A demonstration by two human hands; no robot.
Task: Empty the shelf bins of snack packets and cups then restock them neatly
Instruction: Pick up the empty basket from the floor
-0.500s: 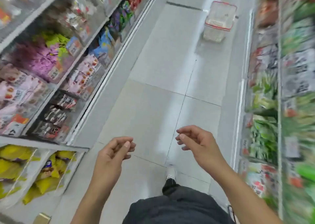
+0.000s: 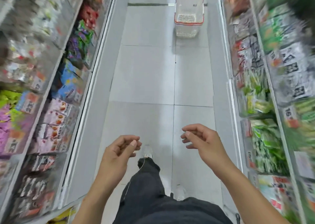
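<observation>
I stand in a shop aisle between two shelf units. My left hand (image 2: pixel 119 150) and my right hand (image 2: pixel 202 140) hang in front of me over the floor, fingers loosely curled, holding nothing. Bins of snack packets (image 2: pixel 58 121) fill the left shelves in pink, blue, purple and green. More packets (image 2: pixel 265 138), mostly green and white, fill the right shelves. Both sides are blurred by motion. A white basket (image 2: pixel 188 15) with a red rim stands empty on the floor far ahead, right of centre.
A grey tiled floor (image 2: pixel 153 80) runs straight ahead between the shelf edges. My dark trouser leg (image 2: pixel 150 177) and a white shoe (image 2: pixel 147 151) are below my hands. Price tags hang on the bin fronts.
The view has swung to face straight down the aisle, and the basket now sits nearer the middle. Both hands stay empty and loosely curled.
</observation>
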